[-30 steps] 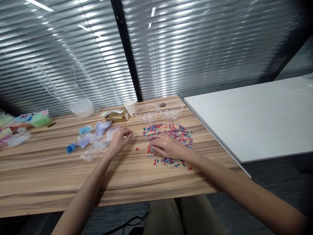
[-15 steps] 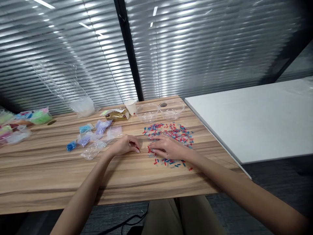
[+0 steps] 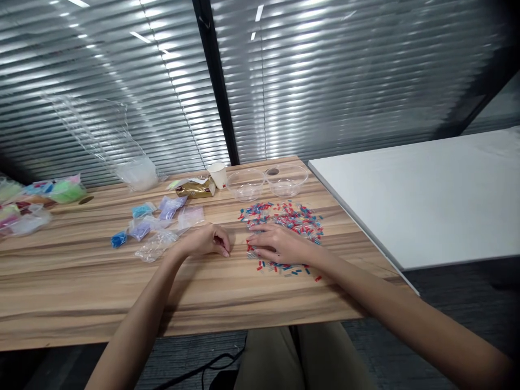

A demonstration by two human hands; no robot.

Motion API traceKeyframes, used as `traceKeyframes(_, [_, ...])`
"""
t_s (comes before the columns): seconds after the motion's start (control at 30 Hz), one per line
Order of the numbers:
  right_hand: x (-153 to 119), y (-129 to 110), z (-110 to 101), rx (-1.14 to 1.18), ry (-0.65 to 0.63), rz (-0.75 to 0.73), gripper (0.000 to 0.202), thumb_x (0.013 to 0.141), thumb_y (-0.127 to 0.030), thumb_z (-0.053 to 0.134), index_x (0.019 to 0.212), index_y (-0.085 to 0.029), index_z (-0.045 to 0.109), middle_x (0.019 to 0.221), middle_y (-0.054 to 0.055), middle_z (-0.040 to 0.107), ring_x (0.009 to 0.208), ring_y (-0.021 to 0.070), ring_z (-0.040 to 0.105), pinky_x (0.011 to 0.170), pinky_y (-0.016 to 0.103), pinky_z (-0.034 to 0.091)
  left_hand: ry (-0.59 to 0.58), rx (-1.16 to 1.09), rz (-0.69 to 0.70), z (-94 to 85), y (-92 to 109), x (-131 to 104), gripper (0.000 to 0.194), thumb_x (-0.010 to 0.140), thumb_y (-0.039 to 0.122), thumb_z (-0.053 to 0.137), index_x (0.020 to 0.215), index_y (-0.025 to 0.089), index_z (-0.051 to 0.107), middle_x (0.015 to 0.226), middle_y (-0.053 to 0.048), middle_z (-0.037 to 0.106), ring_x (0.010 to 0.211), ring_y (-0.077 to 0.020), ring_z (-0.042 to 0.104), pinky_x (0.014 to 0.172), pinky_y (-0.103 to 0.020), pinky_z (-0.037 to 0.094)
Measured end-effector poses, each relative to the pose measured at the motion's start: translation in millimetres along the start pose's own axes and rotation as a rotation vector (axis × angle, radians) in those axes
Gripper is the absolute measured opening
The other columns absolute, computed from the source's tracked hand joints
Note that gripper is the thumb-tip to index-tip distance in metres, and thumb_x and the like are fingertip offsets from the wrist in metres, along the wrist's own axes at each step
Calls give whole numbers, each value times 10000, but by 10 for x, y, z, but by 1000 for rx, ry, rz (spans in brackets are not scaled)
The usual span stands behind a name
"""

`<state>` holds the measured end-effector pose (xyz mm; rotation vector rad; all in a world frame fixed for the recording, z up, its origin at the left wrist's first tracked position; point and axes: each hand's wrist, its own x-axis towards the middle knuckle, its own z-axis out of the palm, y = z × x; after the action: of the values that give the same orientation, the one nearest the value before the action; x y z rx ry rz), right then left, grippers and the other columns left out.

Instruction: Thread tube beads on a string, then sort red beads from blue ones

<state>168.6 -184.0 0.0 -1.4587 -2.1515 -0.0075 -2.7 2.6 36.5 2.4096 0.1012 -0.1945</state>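
My left hand (image 3: 209,240) rests on the table to the left of a spread of small red, blue and clear tube-like pieces (image 3: 298,219). Its thumb and fingertips are pinched together, and whatever may be between them is too small to make out. Over the left part of the spread lies my right hand (image 3: 280,244), palm down with fingers stretched out and slightly apart, touching the pieces and hiding some of them. Two clear round bowls, a left one (image 3: 246,187) and a right one (image 3: 286,183), stand just behind the spread.
A white paper cup (image 3: 218,175) and a gold packet (image 3: 195,188) stand left of the bowls. Small bags of blue and purple bits (image 3: 172,207) lie left of my left hand. A clear plastic bag (image 3: 138,174) and more colourful bags (image 3: 67,190) sit further left. A white table (image 3: 426,200) adjoins at right.
My left hand has shifted very slightly left, still pinched. My right hand stays on the pieces in nearly the same pose. The view has tilted a little.
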Motion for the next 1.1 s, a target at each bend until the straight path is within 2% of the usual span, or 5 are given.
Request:
traceKeyframes(0.17, [6,-3,-13,46,-27,-13,235,901,-245,447,1007,-177,645,967,59,667,1139,197,494,933,354,411,-49,0,-41,-3,-9,-21,127,706,309,695,716,183,707,711,-21,682,637,-142,612,579,-193,438])
traceKeyframes(0.4, [15,-34,-71,49,-28,-8,244,908,-245,431,1031,-173,629,1057,66,640,1128,183,496,932,342,408,320,37,56,228,-16,154,193,800,277,603,951,166,651,901,-54,657,796,-156,599,713,-243,467])
traceKeyframes(0.77, [18,-12,-63,81,-11,-30,206,888,-193,452,948,-156,646,950,72,660,1021,181,550,877,317,430,280,115,171,273,-11,188,139,835,239,561,818,146,663,804,-44,652,739,-133,585,684,-225,445])
traceKeyframes(0.9, [7,3,-71,93,13,-18,209,891,-188,451,902,-162,658,907,65,669,994,178,561,860,315,440,321,199,128,256,-27,181,124,827,192,553,800,138,661,763,-39,637,690,-127,565,637,-216,426])
traceKeyframes(1.1, [-5,24,-73,86,30,-84,218,886,-189,457,849,-166,670,848,51,682,1035,188,542,903,332,427,404,197,140,290,-9,211,111,841,202,566,865,143,657,845,-54,634,773,-144,577,710,-246,445])
